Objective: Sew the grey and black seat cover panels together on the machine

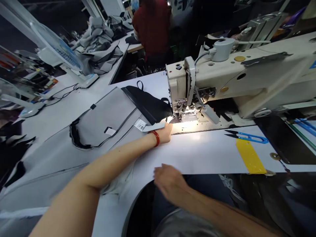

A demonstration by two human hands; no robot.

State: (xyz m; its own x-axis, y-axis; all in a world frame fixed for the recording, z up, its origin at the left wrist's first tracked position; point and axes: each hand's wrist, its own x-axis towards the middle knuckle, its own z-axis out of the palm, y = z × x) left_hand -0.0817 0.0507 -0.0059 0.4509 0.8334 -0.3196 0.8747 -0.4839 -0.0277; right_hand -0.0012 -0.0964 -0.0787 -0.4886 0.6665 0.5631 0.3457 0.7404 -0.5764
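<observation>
A large grey and black fabric piece [108,108] spreads over the table on the left, with black loops and a printed white label [140,124]. Its black end lies beside the needle area of a cream sewing machine [177,82]. My left hand [165,133], wearing a red bracelet [156,138], is closed on the fabric's edge just in front of the lit presser foot [179,116]. Lower down, my right hand [169,181] hovers by the table's front edge, apart from the fabric. Its fingers look bent but are blurred, and I see nothing in them.
Blue thread snips [247,135] lie on the right beside yellow tape [250,156] and a dark flat panel [286,140]. Left of the work stands a white fan [59,49]. Grey fabric pieces [98,39] are heaped behind. A person in red [154,29] is across the way.
</observation>
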